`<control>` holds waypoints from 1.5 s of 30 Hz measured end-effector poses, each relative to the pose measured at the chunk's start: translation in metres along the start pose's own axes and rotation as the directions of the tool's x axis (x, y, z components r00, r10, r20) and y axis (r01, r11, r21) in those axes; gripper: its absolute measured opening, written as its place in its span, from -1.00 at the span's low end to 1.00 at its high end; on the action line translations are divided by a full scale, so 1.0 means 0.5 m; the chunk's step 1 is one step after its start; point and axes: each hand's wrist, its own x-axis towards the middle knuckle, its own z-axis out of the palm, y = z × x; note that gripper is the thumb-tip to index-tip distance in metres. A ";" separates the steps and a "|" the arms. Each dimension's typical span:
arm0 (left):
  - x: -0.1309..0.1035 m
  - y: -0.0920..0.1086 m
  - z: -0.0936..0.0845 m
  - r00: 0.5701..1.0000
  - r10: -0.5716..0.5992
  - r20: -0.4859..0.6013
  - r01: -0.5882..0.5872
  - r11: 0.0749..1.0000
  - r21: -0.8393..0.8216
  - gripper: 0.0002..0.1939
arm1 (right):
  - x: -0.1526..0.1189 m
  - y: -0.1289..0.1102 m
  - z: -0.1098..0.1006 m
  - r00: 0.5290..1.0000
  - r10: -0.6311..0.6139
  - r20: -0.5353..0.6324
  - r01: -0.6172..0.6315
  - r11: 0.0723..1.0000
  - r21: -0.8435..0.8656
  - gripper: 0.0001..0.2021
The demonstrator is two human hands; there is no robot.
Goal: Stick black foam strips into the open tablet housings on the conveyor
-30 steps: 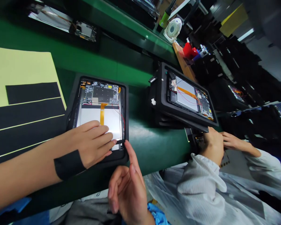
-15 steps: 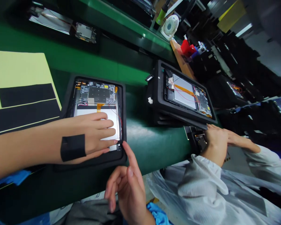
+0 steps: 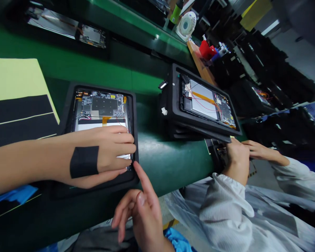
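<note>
An opened tablet (image 3: 105, 106) with a bare circuit board, an orange ribbon cable and a silver-white battery lies in a black foam tray (image 3: 135, 115). My left hand (image 3: 115, 147) is spread palm down over its lower part, covering much of the battery. A square of black tape (image 3: 84, 162) is stuck on the back of that hand. My right hand (image 3: 144, 206) has its index finger stretched to the tray's right inner edge, close to the left index fingertip; its other fingers are loosely bent and apart. A small dark bit at these fingertips is mostly hidden.
Yellow backing sheet (image 3: 15, 78) with black strips (image 3: 21, 108) lies at left. Stacked foam trays holding another opened tablet (image 3: 203, 99) stand at right. Beyond are a small white fan (image 3: 187, 25) and another opened device (image 3: 91, 36). A co-worker's hands (image 3: 237, 154) work at right.
My left hand has slid slightly right, its fingers now nearer the tray's right edge. The small black piece between both index fingertips is now more covered. The view has shifted a little.
</note>
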 end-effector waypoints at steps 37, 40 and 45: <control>0.010 -0.106 0.029 0.988 -0.157 0.003 0.157 0.987 -0.032 -0.67 | -0.026 -0.010 0.025 0.961 0.087 -0.261 -0.184 0.909 -0.375 -0.10; 0.008 -0.110 0.039 0.980 -0.196 -0.027 0.196 0.981 -0.002 -0.69 | -0.028 -0.006 0.022 0.962 0.074 -0.262 -0.179 0.897 -0.405 -0.11; 0.008 -0.107 0.045 0.976 -0.205 -0.079 0.207 0.978 0.019 -0.71 | -0.026 -0.011 0.012 0.976 -0.051 -0.210 -0.095 0.771 -0.630 -0.29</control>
